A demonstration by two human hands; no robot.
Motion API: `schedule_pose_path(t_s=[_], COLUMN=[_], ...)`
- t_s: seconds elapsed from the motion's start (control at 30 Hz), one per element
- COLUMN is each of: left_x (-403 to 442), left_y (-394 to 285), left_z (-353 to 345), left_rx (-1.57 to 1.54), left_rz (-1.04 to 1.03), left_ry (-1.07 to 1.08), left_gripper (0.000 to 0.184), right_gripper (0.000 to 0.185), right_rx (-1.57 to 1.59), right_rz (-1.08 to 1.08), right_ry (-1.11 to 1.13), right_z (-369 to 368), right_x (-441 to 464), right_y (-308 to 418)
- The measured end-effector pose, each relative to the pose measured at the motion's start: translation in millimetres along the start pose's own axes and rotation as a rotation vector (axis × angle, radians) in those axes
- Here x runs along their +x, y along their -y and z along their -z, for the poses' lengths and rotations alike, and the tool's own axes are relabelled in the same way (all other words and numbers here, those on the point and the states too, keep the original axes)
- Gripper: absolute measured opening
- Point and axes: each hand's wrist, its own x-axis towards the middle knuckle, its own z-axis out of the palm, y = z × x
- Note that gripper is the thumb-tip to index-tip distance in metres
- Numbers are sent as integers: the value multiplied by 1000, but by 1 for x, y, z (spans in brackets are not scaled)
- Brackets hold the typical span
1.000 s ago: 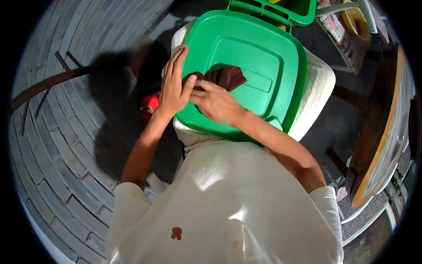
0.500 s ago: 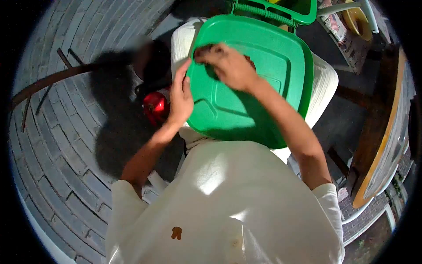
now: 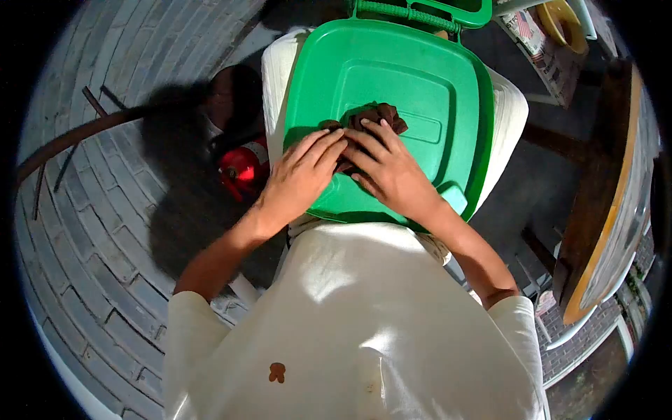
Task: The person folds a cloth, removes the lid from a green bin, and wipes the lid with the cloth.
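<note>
A crumpled dark brown cloth (image 3: 392, 117) lies on the green lid (image 3: 399, 77), near its middle. My right hand (image 3: 392, 168) rests over the cloth's near side, fingers bent and pressed onto it. Close against it on the left, my left hand (image 3: 304, 171) has its fingers together and its fingertips at the cloth's left edge. Part of the cloth is hidden under both hands. A pale green piece (image 3: 453, 199) shows at the lid's near right corner.
The lid lies on a white cushioned seat (image 3: 507, 115). A red shiny object (image 3: 241, 168) is on the floor at left, near a curved brown bar (image 3: 77, 133). At right stands a wooden-edged table (image 3: 602, 210); a yellow bowl (image 3: 560, 24) is at top right.
My right hand has come back from the lid's upper left edge to the cloth near the middle. My left hand has moved from the lid's left rim onto the lid beside it.
</note>
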Motion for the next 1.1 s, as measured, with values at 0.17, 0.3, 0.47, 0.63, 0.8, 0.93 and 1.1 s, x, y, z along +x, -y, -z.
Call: schedule_pose_path(t_s=[0.17,0.3,0.47,0.63,0.8,0.93,1.1], left_x=[-4,14,76,131,86,25,39], left_y=[9,36,72,79,59,23,26], left_z=[9,14,15,-16,-19,-18,-31], left_rx=[199,102,327,756,733,789,807], left_rz=[-30,-24,-147,1,40,-59,-4], left_ry=[39,-12,-122,-198,43,126,15], left_gripper=[41,31,27,40,48,55,59], right_gripper=[45,43,32,31,39,45,44], right_rx=[-293,-342,-254,-331,-339,-383,-515], right_rz=[52,145,20,-128,-27,-10,-2], right_ry=[77,55,-88,-273,-190,-55,-209], right_z=[-10,-8,-28,-32,-27,-32,-35], right_x=[3,33,89,144,104,48,60], right_y=[-1,-12,-54,-96,-69,-29,-43])
